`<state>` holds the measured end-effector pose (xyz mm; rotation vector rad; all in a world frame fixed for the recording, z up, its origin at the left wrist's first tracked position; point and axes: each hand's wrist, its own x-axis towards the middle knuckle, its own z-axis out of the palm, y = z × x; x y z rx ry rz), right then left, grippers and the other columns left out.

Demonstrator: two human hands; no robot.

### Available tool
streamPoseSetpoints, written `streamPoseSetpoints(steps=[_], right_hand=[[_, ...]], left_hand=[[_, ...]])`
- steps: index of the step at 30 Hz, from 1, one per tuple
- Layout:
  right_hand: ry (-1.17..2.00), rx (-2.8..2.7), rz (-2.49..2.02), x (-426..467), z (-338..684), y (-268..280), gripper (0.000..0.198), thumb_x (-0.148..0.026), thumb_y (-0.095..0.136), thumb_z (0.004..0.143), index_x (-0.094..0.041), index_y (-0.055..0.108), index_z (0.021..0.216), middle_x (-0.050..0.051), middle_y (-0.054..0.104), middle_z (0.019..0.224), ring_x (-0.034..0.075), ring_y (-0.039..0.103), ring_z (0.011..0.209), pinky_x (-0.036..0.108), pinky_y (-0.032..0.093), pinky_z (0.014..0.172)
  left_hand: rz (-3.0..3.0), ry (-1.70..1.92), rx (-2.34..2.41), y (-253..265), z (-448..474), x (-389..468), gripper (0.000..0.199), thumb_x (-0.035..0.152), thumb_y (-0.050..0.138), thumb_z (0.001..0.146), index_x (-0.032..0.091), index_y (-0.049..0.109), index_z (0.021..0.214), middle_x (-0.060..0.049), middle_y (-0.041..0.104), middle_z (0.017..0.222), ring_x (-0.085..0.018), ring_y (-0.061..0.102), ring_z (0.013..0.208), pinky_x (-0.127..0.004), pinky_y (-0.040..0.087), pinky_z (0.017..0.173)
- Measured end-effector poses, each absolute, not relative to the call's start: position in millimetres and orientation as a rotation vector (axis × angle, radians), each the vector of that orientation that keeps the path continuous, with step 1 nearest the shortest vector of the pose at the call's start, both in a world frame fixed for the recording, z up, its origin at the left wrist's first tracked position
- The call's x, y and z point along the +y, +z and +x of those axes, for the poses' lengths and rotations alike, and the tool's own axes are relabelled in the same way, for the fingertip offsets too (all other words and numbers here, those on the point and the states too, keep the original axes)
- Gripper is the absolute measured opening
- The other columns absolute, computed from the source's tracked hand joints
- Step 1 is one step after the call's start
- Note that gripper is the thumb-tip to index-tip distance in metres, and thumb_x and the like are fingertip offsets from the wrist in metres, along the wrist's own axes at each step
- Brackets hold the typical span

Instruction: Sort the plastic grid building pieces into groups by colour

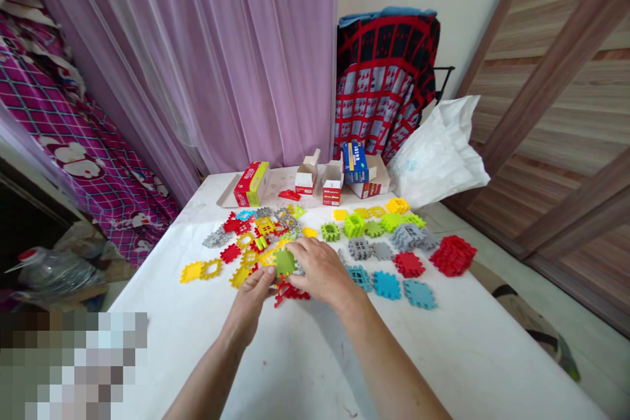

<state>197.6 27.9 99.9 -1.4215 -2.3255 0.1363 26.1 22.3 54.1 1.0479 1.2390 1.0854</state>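
Note:
A green interlocking building tile [285,263] with a toothed edge is held up between my two hands. My left hand [256,289] pinches its left side with thumb and fingers. On the other side, my right hand [319,269] grips the tile's right edge. Behind and below them spreads a mixed heap of tiles in yellow, red and grey, among them a yellow window tile [211,268] and a red tile [230,253]. Part of a red tile [291,294] shows just under my hands. Part of the heap is hidden by my fingers.
Tiles sorted by colour lie on the right: a red stack [453,255], blue tiles [386,285], grey tiles [407,236], green tiles [354,226] and yellow tiles [398,205]. Several cardboard boxes, one red and yellow [252,184], line the back. A white bag [438,151] stands behind right.

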Motion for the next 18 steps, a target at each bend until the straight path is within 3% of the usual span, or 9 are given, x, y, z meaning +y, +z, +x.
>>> streamPoseSetpoints(steps=[6, 12, 18], right_hand=[[0.083, -2.051, -1.533, 31, 253, 103, 0.049, -0.032, 0.068, 0.077, -0.023, 0.059, 0.125, 0.008, 0.063, 0.116, 0.025, 0.058, 0.108, 0.038, 0.046, 0.093], [-0.131, -1.604, -1.886, 16, 359, 95, 0.052, -0.041, 0.063, 0.079, -0.023, 0.058, 0.128, 0.010, 0.065, 0.114, 0.028, 0.062, 0.099, 0.040, 0.050, 0.081], [-0.292, -1.887, -2.231, 41, 406, 110, 0.050, -0.038, 0.060, 0.081, -0.022, 0.058, 0.129, 0.012, 0.064, 0.119, 0.028, 0.060, 0.106, 0.036, 0.047, 0.083]], left_hand=[[1.527, 1.148, 1.459, 37, -3, 23, 0.052, 0.064, 0.060, 0.075, 0.020, 0.074, 0.098, -0.010, 0.075, 0.101, -0.025, 0.069, 0.092, -0.037, 0.056, 0.078], [2.124, 1.212, 1.797, -4, -68, 23, 0.035, 0.046, 0.050, 0.086, 0.023, 0.071, 0.102, -0.008, 0.075, 0.103, -0.024, 0.069, 0.096, -0.038, 0.055, 0.086], [2.319, 1.255, 1.811, -19, -78, 31, 0.034, 0.040, 0.046, 0.090, 0.021, 0.067, 0.109, -0.009, 0.072, 0.111, -0.024, 0.066, 0.104, -0.038, 0.052, 0.093]])
